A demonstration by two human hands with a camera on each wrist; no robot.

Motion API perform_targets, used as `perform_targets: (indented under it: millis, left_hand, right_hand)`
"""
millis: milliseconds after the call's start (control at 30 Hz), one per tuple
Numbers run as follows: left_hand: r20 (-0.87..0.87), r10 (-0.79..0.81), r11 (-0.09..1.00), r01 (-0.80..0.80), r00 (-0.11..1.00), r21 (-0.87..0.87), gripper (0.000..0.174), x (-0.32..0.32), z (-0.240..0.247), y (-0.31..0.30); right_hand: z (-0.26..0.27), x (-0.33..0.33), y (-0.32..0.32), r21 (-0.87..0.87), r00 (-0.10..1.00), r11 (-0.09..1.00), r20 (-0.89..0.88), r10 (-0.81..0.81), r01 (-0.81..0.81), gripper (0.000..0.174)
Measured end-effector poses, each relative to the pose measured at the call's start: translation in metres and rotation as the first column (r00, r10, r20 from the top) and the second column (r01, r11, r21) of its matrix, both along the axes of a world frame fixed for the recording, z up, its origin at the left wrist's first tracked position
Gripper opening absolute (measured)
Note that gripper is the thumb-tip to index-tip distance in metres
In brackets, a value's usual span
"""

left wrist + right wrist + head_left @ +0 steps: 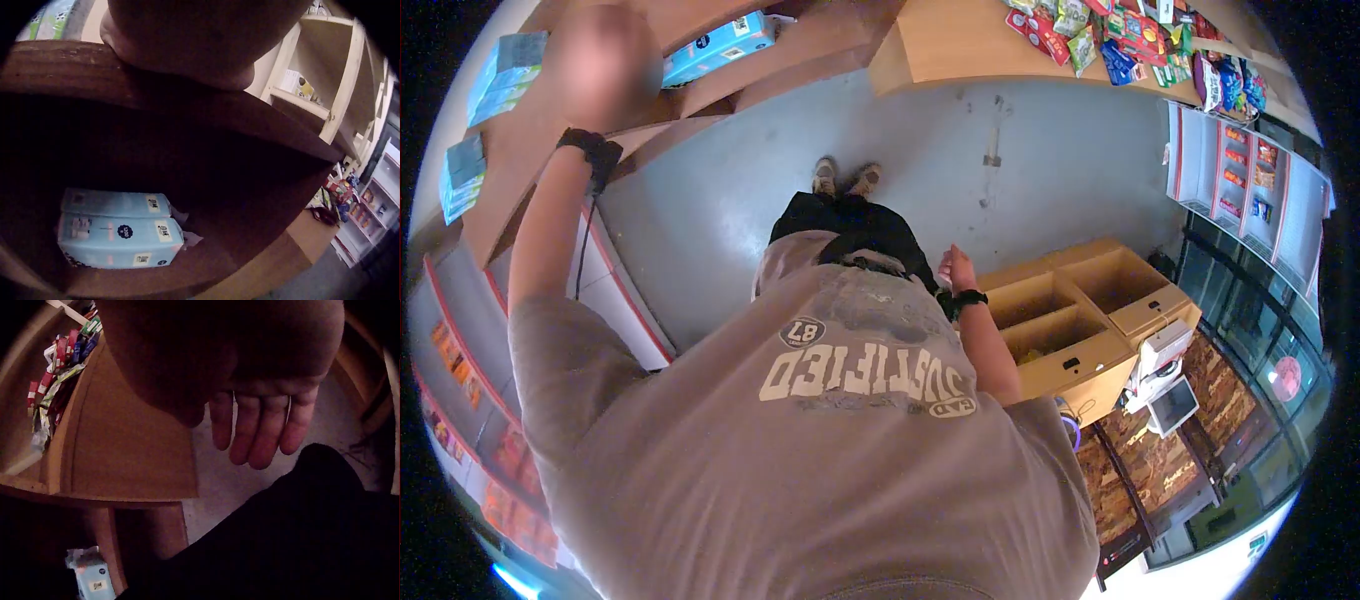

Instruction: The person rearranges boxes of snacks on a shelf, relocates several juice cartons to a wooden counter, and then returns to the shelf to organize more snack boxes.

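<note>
My left hand (600, 65) is raised at the wooden shelf unit, blurred in the head view. In the left wrist view only the base of the left hand (200, 44) shows, dark, right over the edge of the brown shelf board (56, 65); its fingers are hidden. Below that board, a pair of light blue plastic-wrapped packs (119, 231) with white labels lies in the compartment. My right hand (958, 268) hangs beside my hip, holding nothing. In the right wrist view, the fingers of the right hand (259, 428) point down, loosely extended.
More blue packs (505, 75) stand on the shelf unit's top at left. Colourful snack bags (1135, 40) fill a wooden display ahead. An open-topped wooden counter (1090, 310) stands close to my right arm, with a screen (1173, 405) beyond it. Grey floor (920, 130) lies between.
</note>
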State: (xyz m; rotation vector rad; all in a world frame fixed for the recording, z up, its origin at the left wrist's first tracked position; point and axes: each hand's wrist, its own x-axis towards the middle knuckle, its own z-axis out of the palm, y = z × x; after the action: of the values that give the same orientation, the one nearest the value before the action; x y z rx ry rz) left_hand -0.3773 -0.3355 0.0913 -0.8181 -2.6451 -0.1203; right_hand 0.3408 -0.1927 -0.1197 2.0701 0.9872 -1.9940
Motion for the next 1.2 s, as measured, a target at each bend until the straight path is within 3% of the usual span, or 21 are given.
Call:
perform_targets:
  millis: [167, 267, 333, 467, 667, 767, 867, 933, 1133, 1200]
  left_hand:
    - [0.031, -0.041, 0.997, 0.039, 0.999, 0.063, 0.052, 0.004, 0.004, 0.001]
    - [0.064, 0.016, 1.000, -0.017, 0.998, 0.010, 0.052, 0.007, 0.008, 0.003]
    - [0.060, 0.020, 1.000, -0.021, 0.998, 0.014, 0.052, 0.008, 0.008, 0.003]
    - [0.017, 0.058, 0.997, -0.057, 0.998, -0.055, 0.053, -0.001, 0.001, 0.001]
    - [0.015, 0.010, 1.000, -0.010, 1.000, 0.022, 0.052, 0.002, 0.001, 0.000]
    - [0.016, 0.010, 0.999, -0.011, 1.000, 0.037, 0.050, 0.008, 0.008, 0.002]
    - [-0.007, 0.001, 0.998, 0.000, 1.000, 0.058, 0.048, 0.005, 0.002, 0.000]
    - [-0.039, -0.003, 0.998, 0.006, 0.999, 0.056, 0.045, 0.007, 0.004, 0.002]
    - [-0.008, -0.043, 0.995, 0.043, 0.999, 0.092, 0.043, 0.008, 0.009, 0.001]
    - [0.007, -0.058, 0.993, 0.057, 0.998, 0.106, 0.041, 0.015, 0.014, 0.003]
  right_hand:
    - [-0.002, 0.005, -0.002, 0.057, 0.996, 0.995, 0.021, 0.086, -0.087, 0.034]
    - [0.016, -0.016, -0.001, 0.083, 0.991, 0.996, 0.130, -0.038, 0.028, 0.034]
    - [0.011, -0.013, 0.002, 0.114, 0.972, 0.989, 0.227, 0.067, -0.095, 0.033]
    - [0.014, -0.018, 0.011, 0.119, 0.979, 0.990, 0.195, 0.057, -0.081, 0.033]
    - [0.007, -0.012, 0.020, 0.123, 0.990, 0.989, 0.127, 0.068, -0.084, 0.032]
    - [0.011, -0.012, 0.022, 0.155, 0.986, 0.981, 0.133, 0.096, -0.116, 0.028]
    - [0.017, -0.016, 0.021, 0.218, 0.954, 0.943, 0.219, 0.204, -0.252, 0.026]
    - [0.013, -0.015, 0.019, 0.171, 0.970, 0.981, 0.236, 0.052, -0.094, 0.025]
    - [0.006, -0.005, 0.019, 0.012, 0.980, 0.996, 0.177, -0.094, 0.094, 0.030]
    - [0.004, -0.003, 0.018, 0.043, 0.977, 0.995, 0.191, -0.094, 0.087, 0.034]
